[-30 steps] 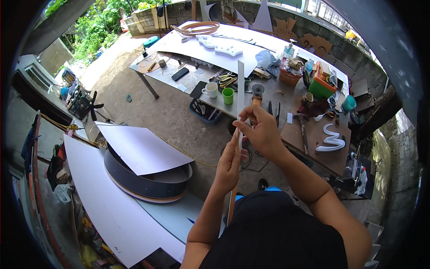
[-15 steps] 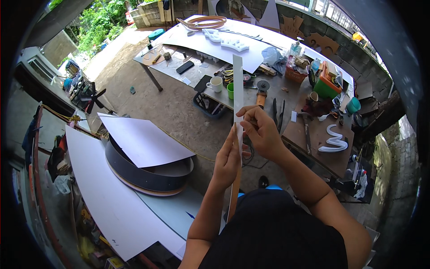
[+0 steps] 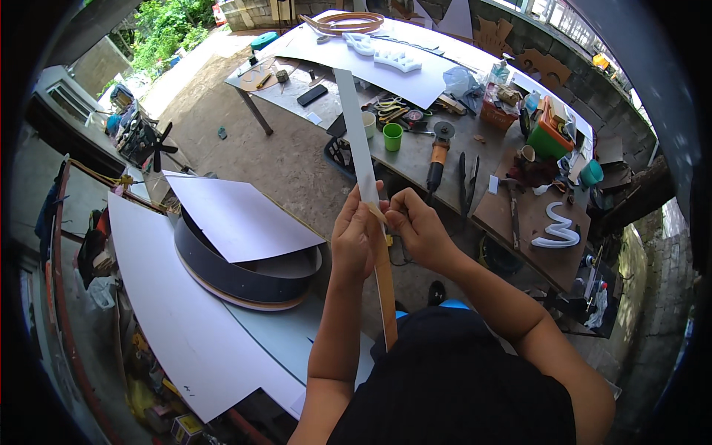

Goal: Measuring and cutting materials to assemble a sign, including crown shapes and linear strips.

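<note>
A long narrow strip [image 3: 356, 130] runs through both my hands, white on its far part. Toward my body its surface is a brown layer [image 3: 386, 297]. My left hand [image 3: 351, 233] is closed around the strip near its middle, with the thumb on top. Close beside it on the right, my right hand [image 3: 420, 231] pinches the brown layer where white and brown meet. A small fold of that layer lifts there between the fingertips. The strip's near end is hidden against my black shirt.
Ahead is a cluttered workbench with an angle grinder [image 3: 438, 159], a green cup [image 3: 392, 136], a hammer [image 3: 513, 211] and white curved letter shapes [image 3: 556, 226]. At left, a white sheet [image 3: 245, 215] lies on a dark oval ring [image 3: 237, 271]. A wheel-like fan [image 3: 164, 148] stands beyond.
The strip's far end has swung left, across the white mug. My left hand has shifted left, and my right hand has moved slightly down. More of the brown face shows.
</note>
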`<state>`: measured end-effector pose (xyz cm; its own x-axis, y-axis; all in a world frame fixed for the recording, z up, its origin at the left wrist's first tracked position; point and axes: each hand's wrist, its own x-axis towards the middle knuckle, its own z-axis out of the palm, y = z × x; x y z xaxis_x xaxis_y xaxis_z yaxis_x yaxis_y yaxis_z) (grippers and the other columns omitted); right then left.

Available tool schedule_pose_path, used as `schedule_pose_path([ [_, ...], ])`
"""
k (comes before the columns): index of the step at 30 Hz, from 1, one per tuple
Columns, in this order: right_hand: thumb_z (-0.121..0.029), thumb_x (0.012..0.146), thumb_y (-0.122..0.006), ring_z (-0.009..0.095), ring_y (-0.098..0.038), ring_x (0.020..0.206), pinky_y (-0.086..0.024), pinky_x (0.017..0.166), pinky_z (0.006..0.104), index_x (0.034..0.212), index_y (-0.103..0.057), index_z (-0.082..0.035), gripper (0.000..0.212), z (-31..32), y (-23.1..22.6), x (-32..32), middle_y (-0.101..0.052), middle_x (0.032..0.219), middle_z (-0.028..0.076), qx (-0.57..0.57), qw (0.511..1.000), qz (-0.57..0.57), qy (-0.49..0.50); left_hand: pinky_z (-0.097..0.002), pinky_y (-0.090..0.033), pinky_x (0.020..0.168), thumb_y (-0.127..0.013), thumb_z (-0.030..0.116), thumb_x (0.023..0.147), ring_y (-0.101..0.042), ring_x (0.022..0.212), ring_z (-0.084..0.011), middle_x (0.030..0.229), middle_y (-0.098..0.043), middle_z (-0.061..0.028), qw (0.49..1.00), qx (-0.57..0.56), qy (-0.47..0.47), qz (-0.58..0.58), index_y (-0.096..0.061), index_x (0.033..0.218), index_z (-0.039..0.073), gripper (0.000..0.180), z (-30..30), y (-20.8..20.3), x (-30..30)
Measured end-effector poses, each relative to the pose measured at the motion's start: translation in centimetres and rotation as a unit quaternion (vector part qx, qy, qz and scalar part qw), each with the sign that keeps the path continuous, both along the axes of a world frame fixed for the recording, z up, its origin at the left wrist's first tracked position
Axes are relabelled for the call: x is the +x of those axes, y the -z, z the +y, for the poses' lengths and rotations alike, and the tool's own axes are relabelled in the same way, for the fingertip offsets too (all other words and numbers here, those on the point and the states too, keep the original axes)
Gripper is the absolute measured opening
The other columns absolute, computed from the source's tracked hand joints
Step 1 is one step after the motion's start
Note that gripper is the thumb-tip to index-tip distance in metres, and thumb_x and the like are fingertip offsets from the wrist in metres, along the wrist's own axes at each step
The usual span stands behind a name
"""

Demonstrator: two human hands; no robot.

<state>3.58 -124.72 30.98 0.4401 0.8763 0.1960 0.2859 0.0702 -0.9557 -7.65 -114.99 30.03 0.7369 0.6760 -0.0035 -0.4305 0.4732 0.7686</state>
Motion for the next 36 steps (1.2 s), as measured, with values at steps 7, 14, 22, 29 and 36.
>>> schedule_pose_path([
  [7, -0.005, 0.093, -0.061, 0.035, -0.067, 0.079, -0.054, 0.070, 0.0397, 0.119, -0.057, -0.005, 0.026, 3.4, 1.9, -1.1, -0.065, 0.091, 0.016, 0.074, 0.985, -0.156, 0.021, -0.0342, -0.050, 0.097, -0.038, 0.014, 0.107, -0.060, 0.109, -0.0193, 0.133, -0.058, -0.0164, 0.998, -0.034, -0.060, 0.001, -0.040, 0.143, -0.003, 0.041, 1.8, 2.4, 0.9],
  [14, -0.002, 0.084, -0.065, 0.029, -0.065, 0.072, -0.052, 0.061, 0.0395, 0.103, -0.068, -0.006, 0.019, 0.0, 2.7, -1.9, -0.057, 0.079, 0.009, 0.022, 0.945, -0.320, -0.067, -0.0349, -0.053, 0.089, -0.033, 0.014, 0.106, -0.060, 0.096, -0.0204, 0.127, -0.060, -0.0170, 0.980, -0.028, -0.188, 0.060, -0.043, 0.140, -0.004, 0.040, 5.5, 3.6, -1.7],
  [22, -0.003, 0.080, -0.068, 0.023, -0.060, 0.067, -0.047, 0.058, 0.0361, 0.105, -0.069, -0.008, 0.025, -7.6, 2.7, -2.8, -0.055, 0.078, 0.005, -0.057, 0.923, -0.325, -0.197, -0.0340, -0.051, 0.076, -0.026, 0.013, 0.103, -0.056, 0.084, -0.0195, 0.122, -0.061, -0.0172, 0.940, -0.120, -0.301, 0.106, -0.043, 0.133, -0.001, 0.037, 10.6, 11.8, -7.0],
  [29, 0.002, 0.079, -0.070, 0.019, -0.053, 0.063, -0.040, 0.056, 0.0324, 0.100, -0.071, -0.009, 0.024, -11.7, -0.5, -0.6, -0.049, 0.074, 0.004, -0.079, 0.949, -0.248, -0.176, -0.0351, -0.052, 0.072, -0.027, 0.015, 0.101, -0.056, 0.080, -0.0202, 0.120, -0.062, -0.0160, 0.884, -0.209, -0.399, 0.124, -0.044, 0.131, -0.001, 0.038, 16.2, 18.9, -14.5],
  [36, -0.014, 0.093, -0.067, 0.013, -0.048, 0.072, -0.042, 0.065, 0.0278, 0.087, -0.056, -0.007, 0.015, -15.6, -1.2, 3.9, -0.047, 0.089, 0.003, 0.002, 0.997, 0.073, 0.034, -0.0346, -0.051, 0.074, -0.030, 0.013, 0.101, -0.054, 0.085, -0.0211, 0.124, -0.058, -0.0156, 0.872, -0.171, -0.443, 0.117, -0.044, 0.131, -0.004, 0.037, 17.5, 18.2, -17.0],
])
